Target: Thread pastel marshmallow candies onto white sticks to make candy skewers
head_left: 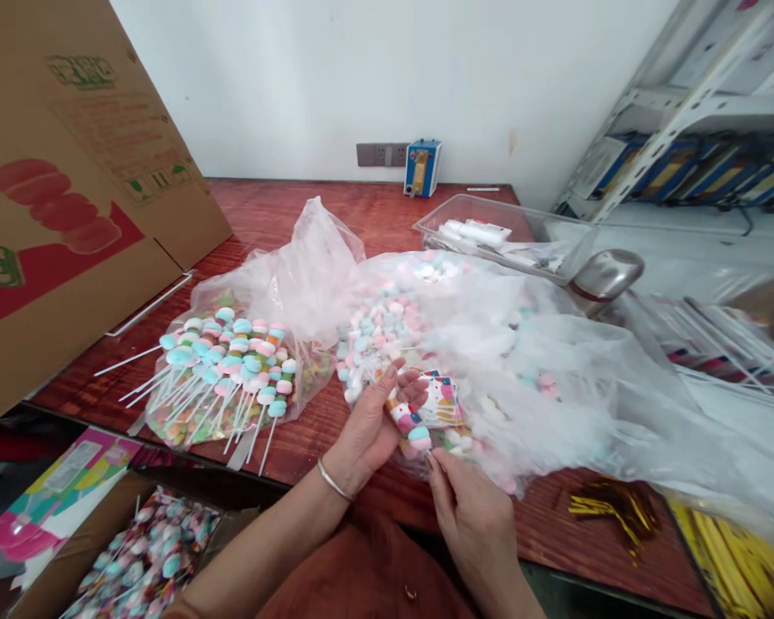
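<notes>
My left hand [375, 419], palm up with fingers curled, holds a small printed candy wrapper [403, 414]. At its lower end shows a marshmallow lollipop [419, 438] in blue, white and pink. The thumb and finger of my right hand [474, 507] are pinched at the lollipop's lower end, where its stick is mostly hidden. Just behind my left hand lies a stack of printed wrappers [442, 400] on a clear bag of loose marshmallows [387, 322]. To the left, a pile of marshmallow lollipops [232, 357] with white sticks rests on a bag of coloured gummies [197, 421].
A large cardboard box [83, 172] stands at left. Below the table edge, an open carton [70, 567] holds wrapped lollipops. Behind are a clear plastic tray [455, 211] and a blue-and-white device [422, 168]. Gold twist ties [619, 511] and bundled white sticks [715, 331] lie at right.
</notes>
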Demonstrator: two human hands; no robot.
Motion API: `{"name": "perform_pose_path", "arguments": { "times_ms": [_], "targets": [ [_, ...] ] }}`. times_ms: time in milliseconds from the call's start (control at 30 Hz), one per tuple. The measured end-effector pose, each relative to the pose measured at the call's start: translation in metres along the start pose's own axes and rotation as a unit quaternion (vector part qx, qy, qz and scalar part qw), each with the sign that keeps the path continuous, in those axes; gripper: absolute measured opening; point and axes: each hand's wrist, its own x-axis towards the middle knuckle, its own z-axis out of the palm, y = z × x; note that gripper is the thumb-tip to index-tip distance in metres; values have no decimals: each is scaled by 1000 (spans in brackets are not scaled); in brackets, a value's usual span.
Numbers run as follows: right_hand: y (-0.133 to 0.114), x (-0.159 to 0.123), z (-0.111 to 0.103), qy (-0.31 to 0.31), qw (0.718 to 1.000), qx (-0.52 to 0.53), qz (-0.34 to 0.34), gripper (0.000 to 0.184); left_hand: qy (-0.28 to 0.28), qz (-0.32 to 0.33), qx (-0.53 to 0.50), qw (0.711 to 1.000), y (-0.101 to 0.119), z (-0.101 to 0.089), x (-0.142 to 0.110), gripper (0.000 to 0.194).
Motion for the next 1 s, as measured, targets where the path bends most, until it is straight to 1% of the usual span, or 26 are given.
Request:
{"name": "perform_pose_path", "arguments": {
  "times_ms": [67,133,167,267,333,367,467,533,567,600,633,667,700,733,767,800,833,867,900,933,967,1000],
  "targets": [
    [-1,3,-1,4,999,-50,-17,21,-19,-2,-11,1000,-1,2,2,28],
    [-5,7,0,0,997,-79,-12,22,-26,-2,-24,999,-7,4,1,24],
    [-7,8,1,-12,998,-66,7,25,-26,-4,-28,999,-11,5,0,23],
    [-12,12,4,-65,993,21,97,33,-26,-19,-31,999,-20,7,-3,23],
    [-13,10,3,-81,989,39,120,31,-20,-22,-38,999,-19,6,-2,24],
    [-13,8,3,-77,991,25,109,30,-13,-22,-43,999,-17,5,-1,24],
    [-9,-2,-1,-54,996,-53,42,25,20,-19,-52,998,-6,3,3,24],
    [-7,-7,-3,-49,996,-77,24,22,29,-14,-52,998,-1,3,4,24],
    [-7,-9,-3,-51,996,-59,32,22,27,-9,-50,998,0,4,4,24],
    [-8,-9,-4,-57,997,-16,56,22,20,-7,-48,999,0,4,3,26],
    [-9,-9,-4,-73,991,52,97,24,10,-8,-45,999,-1,5,1,29],
    [-11,-7,-4,-94,973,141,155,25,-2,-9,-42,999,-2,6,-1,32],
    [-14,-5,-4,-122,935,244,229,27,-15,-10,-37,999,-5,7,-3,35],
    [-16,-2,-4,-147,874,347,306,30,-27,-13,-33,999,-8,8,-6,37],
    [-19,1,-3,-166,800,438,376,33,-37,-16,-27,999,-11,8,-8,39],
    [-22,3,-1,-172,726,510,429,35,-47,-21,-20,998,-15,8,-11,41],
    [-24,6,1,-165,666,560,464,36,-54,-27,-14,998,-19,7,-13,42],
    [-25,8,3,-151,627,591,485,37,-58,-34,-10,998,-23,7,-15,42],
    [-26,9,6,-137,611,605,492,37,-60,-41,-8,997,-26,6,-16,41],
    [-25,9,8,-126,611,607,493,36,-60,-45,-8,997,-27,5,-17,40],
    [-24,9,9,-121,621,602,488,36,-58,-45,-8,997,-27,4,-16,40],
    [-22,8,9,-120,638,590,479,35,-51,-43,-11,998,-25,3,-15,39]
  ]
}}
